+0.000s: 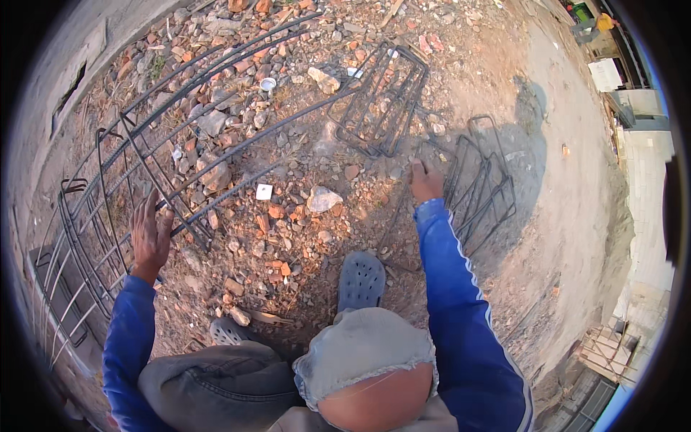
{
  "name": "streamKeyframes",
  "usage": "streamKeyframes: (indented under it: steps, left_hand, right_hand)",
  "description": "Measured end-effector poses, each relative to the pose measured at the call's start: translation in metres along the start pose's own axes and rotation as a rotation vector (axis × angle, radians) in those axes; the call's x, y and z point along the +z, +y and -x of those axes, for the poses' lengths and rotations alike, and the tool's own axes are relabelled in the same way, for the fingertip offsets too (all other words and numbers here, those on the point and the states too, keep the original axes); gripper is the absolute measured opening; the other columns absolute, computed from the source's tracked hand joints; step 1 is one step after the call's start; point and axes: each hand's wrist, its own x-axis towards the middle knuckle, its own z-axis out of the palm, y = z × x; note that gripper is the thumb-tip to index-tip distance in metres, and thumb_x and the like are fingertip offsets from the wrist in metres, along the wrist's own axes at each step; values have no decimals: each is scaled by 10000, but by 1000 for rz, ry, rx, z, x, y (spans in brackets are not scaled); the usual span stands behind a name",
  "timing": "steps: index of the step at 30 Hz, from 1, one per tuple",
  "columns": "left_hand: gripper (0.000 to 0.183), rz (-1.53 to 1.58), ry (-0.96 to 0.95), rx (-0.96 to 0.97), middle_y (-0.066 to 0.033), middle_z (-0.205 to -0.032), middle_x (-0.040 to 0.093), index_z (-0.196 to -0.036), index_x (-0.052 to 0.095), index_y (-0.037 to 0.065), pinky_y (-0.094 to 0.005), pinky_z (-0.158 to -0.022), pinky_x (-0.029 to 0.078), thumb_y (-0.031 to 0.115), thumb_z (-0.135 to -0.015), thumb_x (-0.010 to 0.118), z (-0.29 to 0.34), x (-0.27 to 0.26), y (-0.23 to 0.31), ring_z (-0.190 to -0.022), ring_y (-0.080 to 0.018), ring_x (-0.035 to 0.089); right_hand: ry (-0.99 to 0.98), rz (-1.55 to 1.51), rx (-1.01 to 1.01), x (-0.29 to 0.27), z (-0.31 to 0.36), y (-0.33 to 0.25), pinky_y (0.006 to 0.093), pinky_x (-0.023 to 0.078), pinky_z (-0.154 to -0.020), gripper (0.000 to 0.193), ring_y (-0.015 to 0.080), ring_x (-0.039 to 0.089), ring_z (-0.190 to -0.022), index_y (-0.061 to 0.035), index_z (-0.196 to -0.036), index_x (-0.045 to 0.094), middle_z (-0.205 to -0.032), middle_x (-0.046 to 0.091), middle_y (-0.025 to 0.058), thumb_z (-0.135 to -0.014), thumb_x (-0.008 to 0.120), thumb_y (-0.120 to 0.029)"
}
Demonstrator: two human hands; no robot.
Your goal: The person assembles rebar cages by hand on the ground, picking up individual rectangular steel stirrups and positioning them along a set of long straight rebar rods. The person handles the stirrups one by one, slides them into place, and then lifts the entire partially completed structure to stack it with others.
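My left hand (150, 232) is at the left, fingers stretched out and thumb apart, beside a rectangular steel stirrup (150, 165) of the rebar cage (101, 237). It seems to touch the bars. The long rebar rods (259, 133) of the cage run up and to the right over the rubble. My right hand (426, 181) is closed near a pile of loose bent stirrups (481, 183); what it holds, if anything, I cannot make out. Farther off, a second bundle of stirrups (381, 101) lies at the ends of the rods.
Broken bricks and stones (281, 209) cover the ground between my hands. A white square piece (264, 191) and a pale rock (324, 199) lie there. My grey clog (361, 279) stands near the middle. A concrete edge (93, 54) borders the far left; a person (601, 25) is at the far right.
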Motion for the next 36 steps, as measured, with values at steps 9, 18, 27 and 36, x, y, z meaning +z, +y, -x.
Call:
streamKeyframes:
  steps: [9,18,27,36]
  left_hand:
    - [594,-16,28,22,-220,-1422,480,-1463,405,29,-478,-1126,273,389,-998,490,10,-7,9,-1320,-390,418]
    - [584,-25,-16,3,-217,-1425,480,-1466,411,40,-474,-1131,264,395,-1007,476,1,4,-1,-1344,-391,406]
    - [618,-23,22,45,-238,-1399,495,-1483,394,51,-482,-1141,249,460,-1021,430,4,13,-13,-1316,-404,431]
    - [597,-62,10,23,-205,-1462,454,-1469,417,49,-463,-1152,254,447,-1024,429,1,9,-5,-1373,-377,390]
  right_hand:
    - [-87,655,65,58,-96,-22,454,462,-987,620,415,588,-1160,40,-1147,650,-1199,620,304,-900,594,-526]
    - [63,42,-95,0,-72,19,440,522,-773,442,367,694,-839,-1,-969,717,-834,725,175,-890,622,-425]
    - [88,461,-18,-84,124,72,445,440,-999,283,353,578,-1148,-71,-1126,665,-1141,655,188,-871,653,-194]
    - [-278,1228,-647,-50,-22,-14,493,321,-1139,509,360,392,-1370,-169,-1331,572,-1462,437,144,-831,639,-100]
